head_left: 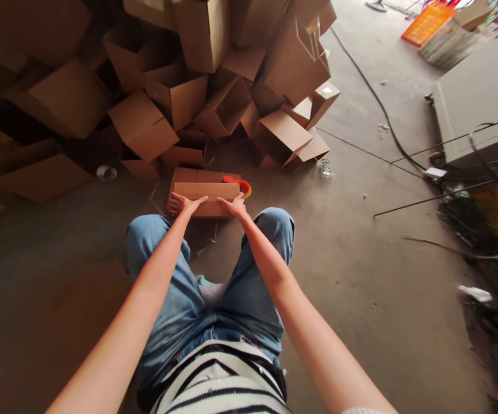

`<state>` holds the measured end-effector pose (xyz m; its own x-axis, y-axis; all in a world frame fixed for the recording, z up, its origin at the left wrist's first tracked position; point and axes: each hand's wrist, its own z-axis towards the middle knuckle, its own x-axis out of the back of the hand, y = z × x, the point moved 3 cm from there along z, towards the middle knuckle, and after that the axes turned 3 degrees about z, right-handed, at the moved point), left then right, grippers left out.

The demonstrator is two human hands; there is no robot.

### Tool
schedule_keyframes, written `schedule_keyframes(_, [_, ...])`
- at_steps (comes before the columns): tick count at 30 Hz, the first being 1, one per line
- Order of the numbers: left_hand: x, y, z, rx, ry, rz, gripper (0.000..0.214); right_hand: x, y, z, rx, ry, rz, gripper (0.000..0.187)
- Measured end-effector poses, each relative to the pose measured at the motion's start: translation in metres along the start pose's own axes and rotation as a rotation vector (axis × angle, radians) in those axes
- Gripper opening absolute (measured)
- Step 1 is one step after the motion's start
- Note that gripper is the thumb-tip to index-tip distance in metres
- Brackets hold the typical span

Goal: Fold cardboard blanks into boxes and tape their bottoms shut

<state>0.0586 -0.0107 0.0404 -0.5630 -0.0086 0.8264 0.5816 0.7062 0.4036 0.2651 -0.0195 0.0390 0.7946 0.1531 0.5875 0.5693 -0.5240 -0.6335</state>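
Between my knees and the pile, a small brown cardboard box (207,190) is in both my hands, its long flap edge facing me. At its left end, my left hand (183,203) grips it with fingers spread over the side and the thumb stretched inward along the edge. My right hand (233,205) grips the right end in the same way, thumb pointing toward the other. Just beyond the right fingers lies an orange tape dispenser (245,188) with a yellowish roll, partly hidden by the box. Another brown cardboard surface (188,174) shows behind the box.
Several open cardboard boxes (175,95) are heaped ahead. A tape roll (106,173) rests on the concrete floor (339,259) to the left. Rightward are a black cable (372,86), thin rods, a pale machine (479,86) and an orange crate (428,23).
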Motion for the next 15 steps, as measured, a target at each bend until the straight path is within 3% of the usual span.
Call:
schedule_keyframes(4, [-0.002,-0.015,-0.003,0.003,-0.007,-0.012,0.147,-0.002,0.002,-0.009,0.025,-0.003,-0.016,0.112])
schedule_keyframes(15, [-0.004,-0.040,-0.023,-0.039,-0.013,-0.080,0.142,-0.010,0.018,-0.031,0.056,0.006,0.000,0.095])
